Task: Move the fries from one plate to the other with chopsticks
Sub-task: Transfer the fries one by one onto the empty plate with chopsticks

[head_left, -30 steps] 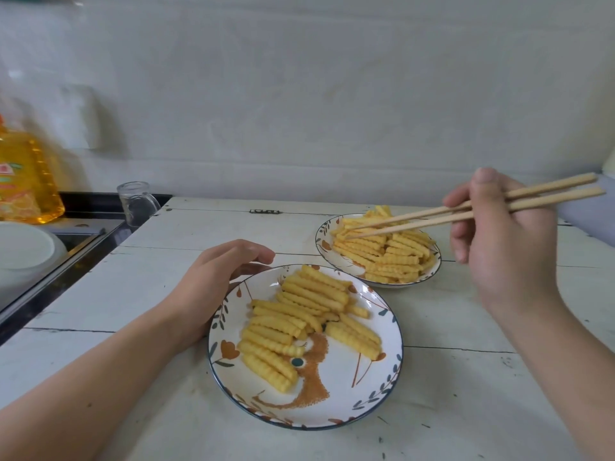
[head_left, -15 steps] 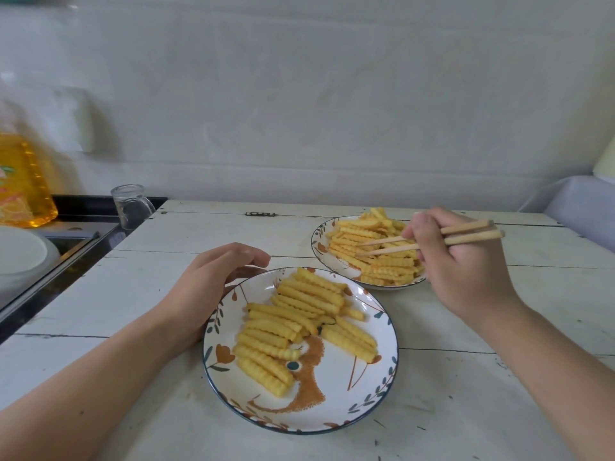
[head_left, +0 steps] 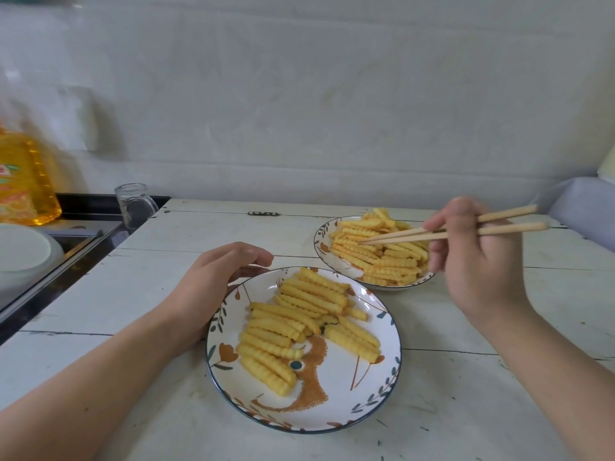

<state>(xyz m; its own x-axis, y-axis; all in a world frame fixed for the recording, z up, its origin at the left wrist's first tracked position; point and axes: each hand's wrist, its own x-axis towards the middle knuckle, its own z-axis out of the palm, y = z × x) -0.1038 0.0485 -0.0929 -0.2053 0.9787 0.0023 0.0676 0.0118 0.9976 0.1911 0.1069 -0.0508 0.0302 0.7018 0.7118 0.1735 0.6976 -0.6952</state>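
1. Right hand [head_left: 479, 257] pinches the chopsticks [head_left: 449, 230]; tips nearly together, low over the fries on the far plate [head_left: 321, 247]. Can't tell if a fry is caught between them.
2. Left hand [head_left: 213, 287] rests with curled fingers against the near plate [head_left: 332, 414] at its left rim, steadying it; can't tell if it actually grips the rim.
3. Fries: a heaped, crisscrossed pile [head_left: 379, 254] on the far plate; neater rows [head_left: 299, 324] on the near plate. Judging by that, far plate is the source and near plate the target, with most of the job left.
4. Step in hand looks like a pick. Take a top fry that lies loose, clamp near its middle, tips across its length, lift straight up before swinging over.
5. Crinkle ridges should help grip. Too much squeeze likely snaps or flips a fry.
6. Drop spot: bare lower right part of the near plate; the plates almost touch, so it's a short carry.
7. Around: glass [head_left: 133, 207] at the table's [head_left: 499, 410] back left corner, oil bottle [head_left: 23, 181] and a white dish [head_left: 23, 251] on the left counter. All well apart, nothing blocks the path.
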